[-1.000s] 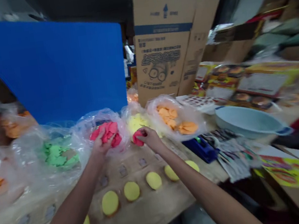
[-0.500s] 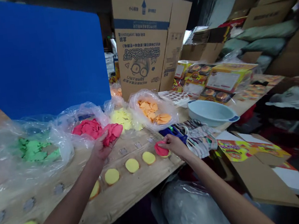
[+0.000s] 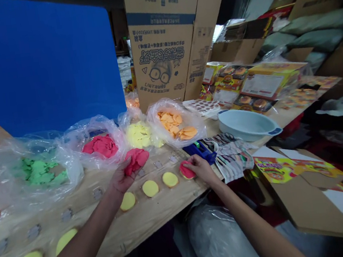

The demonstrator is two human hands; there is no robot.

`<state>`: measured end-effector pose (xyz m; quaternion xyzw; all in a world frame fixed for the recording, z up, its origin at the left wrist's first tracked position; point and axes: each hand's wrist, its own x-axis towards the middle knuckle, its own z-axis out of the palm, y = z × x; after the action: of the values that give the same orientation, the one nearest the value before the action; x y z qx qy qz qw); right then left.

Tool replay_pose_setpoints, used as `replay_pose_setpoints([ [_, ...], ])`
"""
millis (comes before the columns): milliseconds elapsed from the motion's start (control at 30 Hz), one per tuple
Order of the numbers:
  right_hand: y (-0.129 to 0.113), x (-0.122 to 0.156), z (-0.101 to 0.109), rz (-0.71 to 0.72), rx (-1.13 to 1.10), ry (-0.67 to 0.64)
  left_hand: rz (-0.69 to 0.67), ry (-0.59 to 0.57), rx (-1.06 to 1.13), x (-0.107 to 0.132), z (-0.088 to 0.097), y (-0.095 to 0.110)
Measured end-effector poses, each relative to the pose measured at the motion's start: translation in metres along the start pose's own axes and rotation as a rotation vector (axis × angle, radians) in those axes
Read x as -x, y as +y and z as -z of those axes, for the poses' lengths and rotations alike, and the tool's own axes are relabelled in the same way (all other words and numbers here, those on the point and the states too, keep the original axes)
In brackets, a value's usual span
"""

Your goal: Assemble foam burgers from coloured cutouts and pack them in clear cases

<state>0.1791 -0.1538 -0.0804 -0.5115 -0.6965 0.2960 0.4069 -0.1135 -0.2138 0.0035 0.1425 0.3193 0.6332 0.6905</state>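
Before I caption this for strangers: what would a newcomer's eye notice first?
A big blue panel fills the upper left, a tall cardboard box to its right. Below, the left hand holds bright pink pieces; the right hand touches a pink piece at the right end of the yellow discs.

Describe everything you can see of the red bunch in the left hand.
The red bunch looks like several thin, pinkish-red pieces layered loosely together, with uneven edges; blur hides how many. They look soft, though the material is hard to tell. The left hand holds the bunch at its left end, and the other end sticks out to the right. It is held up over the table, nearer the camera than the yellow pieces.
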Motion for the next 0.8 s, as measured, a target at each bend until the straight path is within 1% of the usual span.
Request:
replay_pose_setpoints([
  [67,0.002,-0.001,0.000,-0.005,-0.018,-0.023,0.026,-0.023,0.000,0.001,0.000,-0.004],
  [100,0.003,-0.001,0.000,0.006,0.024,-0.027,0.038,-0.035,0.000,0.002,0.000,-0.006],
  [167,0.003,0.000,0.001,0.054,0.182,-0.015,0.060,-0.054,-0.005,0.003,0.000,-0.008],
  [233,0.001,0.003,0.002,0.116,0.361,0.017,0.069,-0.061,-0.012,0.003,0.000,-0.011],
  [300,-0.003,0.007,0.002,0.157,0.494,0.045,0.067,-0.057,-0.017,0.004,0.000,-0.013],
  [367,-0.010,0.011,0.001,0.168,0.561,0.097,0.074,-0.049,-0.015,0.005,0.001,-0.016],
  [400,-0.016,0.012,0.000,0.167,0.560,0.139,0.087,-0.053,-0.009,0.005,0.001,-0.018],
  [467,-0.033,0.013,-0.007,0.167,0.458,0.204,0.126,-0.072,0.006,0.007,0.001,-0.023],
  [500,-0.043,0.012,-0.012,0.164,0.352,0.204,0.146,-0.079,0.012,0.007,0.000,-0.026],
  [533,-0.055,0.011,-0.017,0.160,0.219,0.172,0.160,-0.079,0.015,0.008,0.000,-0.029],
  [567,-0.066,0.010,-0.024,0.144,0.072,0.104,0.169,-0.069,0.016,0.008,-0.001,-0.032],
  [600,-0.077,0.009,-0.031,0.104,-0.068,0.045,0.173,-0.052,0.016,0.009,-0.002,-0.035],
  [667,-0.095,0.007,-0.044,0.007,-0.273,-0.095,0.173,-0.021,0.012,0.010,-0.004,-0.040],
  [733,-0.104,0.008,-0.054,-0.095,-0.389,-0.171,0.174,-0.005,-0.001,0.011,-0.004,-0.044],
  [800,-0.107,0.010,-0.058,-0.150,-0.427,-0.155,0.176,-0.002,-0.025,0.012,-0.003,-0.046],
])
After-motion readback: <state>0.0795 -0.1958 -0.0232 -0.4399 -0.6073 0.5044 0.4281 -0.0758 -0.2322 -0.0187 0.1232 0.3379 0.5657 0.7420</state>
